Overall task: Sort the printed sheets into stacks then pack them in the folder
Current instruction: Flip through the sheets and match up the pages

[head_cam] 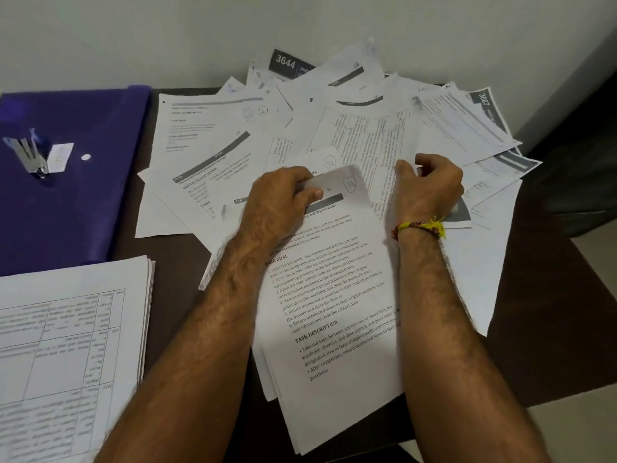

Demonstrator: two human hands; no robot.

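A loose heap of printed sheets (pixel 360 121) is spread over the far half of the dark table. My left hand (pixel 280 202) grips the top edge of a small bundle of sheets (pixel 334 312) that lies toward me, thumb on the top page. My right hand (pixel 430 188) has its fingers curled and pinches the edge of a sheet at the right of that bundle. A purple folder (pixel 66 202) lies closed at the far left. A squared stack of sheets (pixel 73 345) sits at the near left.
A stapler (pixel 31 155) and a small white box (pixel 60 157) rest on the folder. The table (pixel 534 312) ends at the right, where floor shows. A white wall stands close behind the heap.
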